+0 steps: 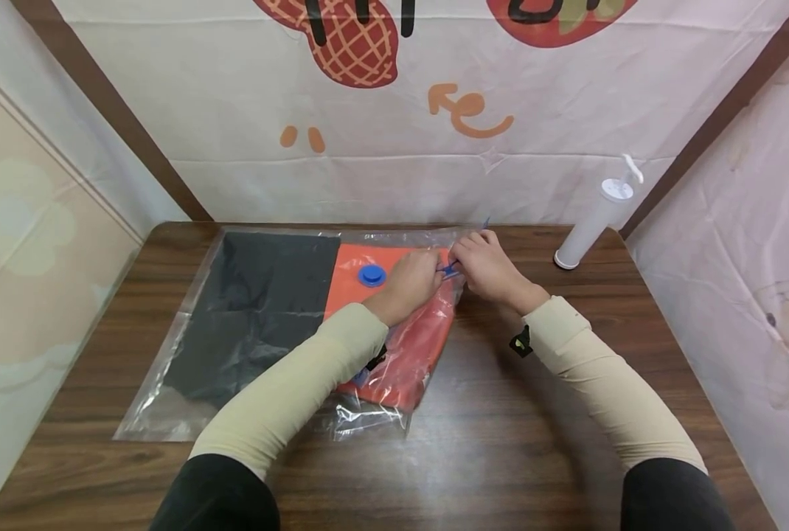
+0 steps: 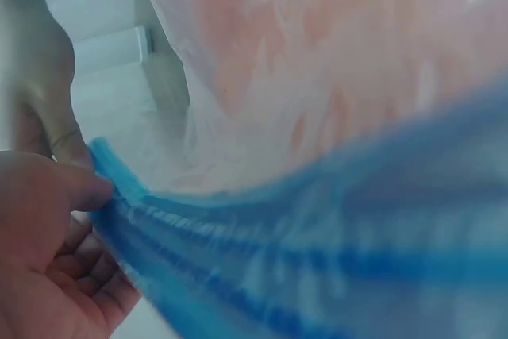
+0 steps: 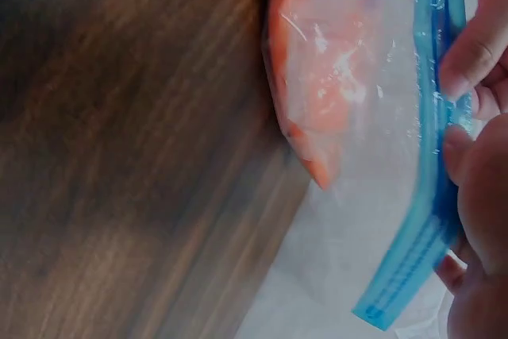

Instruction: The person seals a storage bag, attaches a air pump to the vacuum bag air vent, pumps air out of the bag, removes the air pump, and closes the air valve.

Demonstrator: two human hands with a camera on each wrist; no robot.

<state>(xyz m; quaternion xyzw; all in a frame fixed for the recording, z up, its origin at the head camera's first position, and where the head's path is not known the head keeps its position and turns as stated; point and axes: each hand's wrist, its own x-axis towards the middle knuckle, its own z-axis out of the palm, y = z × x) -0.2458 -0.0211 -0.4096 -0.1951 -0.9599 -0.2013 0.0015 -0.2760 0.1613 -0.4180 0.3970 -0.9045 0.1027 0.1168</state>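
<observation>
A clear plastic storage bag [image 1: 182, 324] lies flat, with a folded dark cloth [image 1: 255, 310] and an orange cloth [image 1: 428, 332] inside. A round blue valve [image 1: 372, 276] sits on its orange side. My left hand [image 1: 413, 280] pinches the bag's blue zip strip [image 2: 238, 267] between thumb and fingers. Close beside it, my right hand [image 1: 490, 265] pinches the same strip, nearer its free end. In the right wrist view the blue strip [image 3: 432, 140] is raised, and its end sticks out past my right fingers. The left forearm hides part of the bag.
A white hand pump [image 1: 590, 221] stands at the back right corner of the wooden table [image 1: 534, 442]. Printed cloth [image 1: 235, 110] hangs behind the table and along both sides.
</observation>
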